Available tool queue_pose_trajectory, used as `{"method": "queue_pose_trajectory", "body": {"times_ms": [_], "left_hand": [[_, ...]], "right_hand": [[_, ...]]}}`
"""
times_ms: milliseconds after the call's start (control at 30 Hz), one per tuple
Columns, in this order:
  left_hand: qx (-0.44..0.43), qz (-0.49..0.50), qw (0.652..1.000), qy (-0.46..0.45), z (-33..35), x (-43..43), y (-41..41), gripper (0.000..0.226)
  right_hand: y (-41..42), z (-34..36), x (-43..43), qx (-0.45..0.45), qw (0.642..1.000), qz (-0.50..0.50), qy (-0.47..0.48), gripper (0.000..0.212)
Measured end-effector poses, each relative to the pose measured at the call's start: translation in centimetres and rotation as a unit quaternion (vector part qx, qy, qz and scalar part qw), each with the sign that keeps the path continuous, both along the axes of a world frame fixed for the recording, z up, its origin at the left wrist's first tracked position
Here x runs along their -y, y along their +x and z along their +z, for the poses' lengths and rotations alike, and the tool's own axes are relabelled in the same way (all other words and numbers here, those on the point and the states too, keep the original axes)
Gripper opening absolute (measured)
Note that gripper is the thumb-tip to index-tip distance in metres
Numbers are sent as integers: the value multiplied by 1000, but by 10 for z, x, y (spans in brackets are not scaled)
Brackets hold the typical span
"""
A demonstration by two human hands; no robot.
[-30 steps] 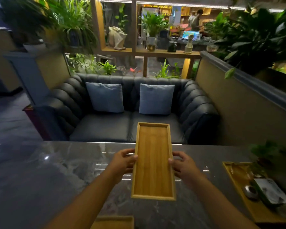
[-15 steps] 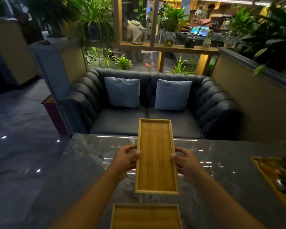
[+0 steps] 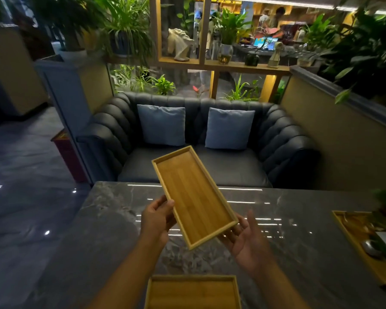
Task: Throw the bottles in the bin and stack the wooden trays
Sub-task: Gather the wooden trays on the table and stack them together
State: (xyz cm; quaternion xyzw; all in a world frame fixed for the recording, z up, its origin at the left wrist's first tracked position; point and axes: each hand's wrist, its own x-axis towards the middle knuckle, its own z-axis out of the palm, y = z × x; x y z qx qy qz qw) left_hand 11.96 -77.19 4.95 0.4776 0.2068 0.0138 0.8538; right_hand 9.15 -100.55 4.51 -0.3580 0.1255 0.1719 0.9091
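Tray (image 3: pixel 193 198) is held in the air above the table (image 3: pixel 112 210), turned on a slant. Its left edge is gripped by the left hand (image 3: pixel 158 217); its near corner is cupped by the right hand (image 3: pixel 246 240), fingers loosely spread. A second tray (image 3: pixel 193 292) lies on the table, nearer the person.

A café or lounge booth; a dark tufted sofa (image 3: pixel 198 139) with two blue cushions (image 3: pixel 162 125) sits at 12 o'clock past a marble table (image 3: pixel 299 219); lit wooden shelving (image 3: pixel 210 63) and potted plants (image 3: pixel 125 25) ring it.
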Motion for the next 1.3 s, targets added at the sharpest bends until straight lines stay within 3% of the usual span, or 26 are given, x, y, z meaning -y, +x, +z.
{"method": "queue_pose_trajectory", "body": {"times_ms": [233,533,633,733,800,900,1100,1233,1300], "left_hand": [[1,72,995,-63,4,43,-10,25],[-31,-1,997,-77,7,49,-22,37],[-22,-9,996,-84,9,26,-16,41],[-7,-31,996,-80,15,-9,-10,29],[2,-56,997,-48,21,-34,-6,26],[-1,-121,993,17,32,-67,0,40],[-12,-274,951,141,49,-100,13,59],[-41,-287,926,240,41,-98,10,37],[-53,-282,922,260,32,-97,4,41]], "right_hand": [[-9,5,-22,1,1000,-15,-2,43],[7,-8,-10,-72,996,-48,-27,62],[11,-11,5,-73,996,-33,-29,59],[16,-15,25,-63,997,-5,-45,55],[18,-16,38,-58,996,21,-60,52],[20,-12,53,-45,994,62,-78,46],[19,-8,61,-21,980,140,-139,49],[18,-13,58,-36,975,153,-158,54],[14,-17,56,-40,974,156,-160,54]]}}
